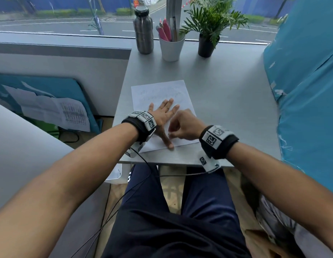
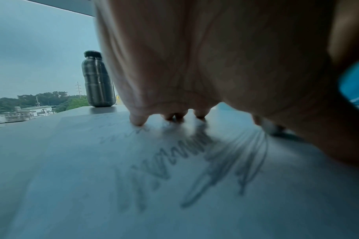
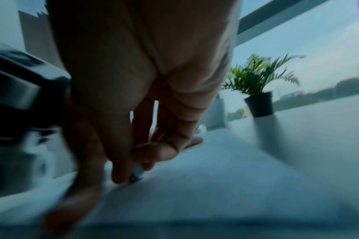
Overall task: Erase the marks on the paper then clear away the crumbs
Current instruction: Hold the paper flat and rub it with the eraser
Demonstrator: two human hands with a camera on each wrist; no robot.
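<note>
Now right hand (image 1: 184, 125) presses eraser (image 3: 138, 173) on paper (image 1: 158, 90) beside left hand (image 1: 162, 116).

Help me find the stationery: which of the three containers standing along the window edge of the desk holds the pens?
The white cup in the middle holds them; the steel bottle is capped and the black pot holds a plant.

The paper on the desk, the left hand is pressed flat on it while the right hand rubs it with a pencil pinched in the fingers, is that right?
Not quite. The right hand pinches a small white eraser, not a pencil; the right wrist view shows it. The rest holds: the left hand lies flat on the paper.
</note>
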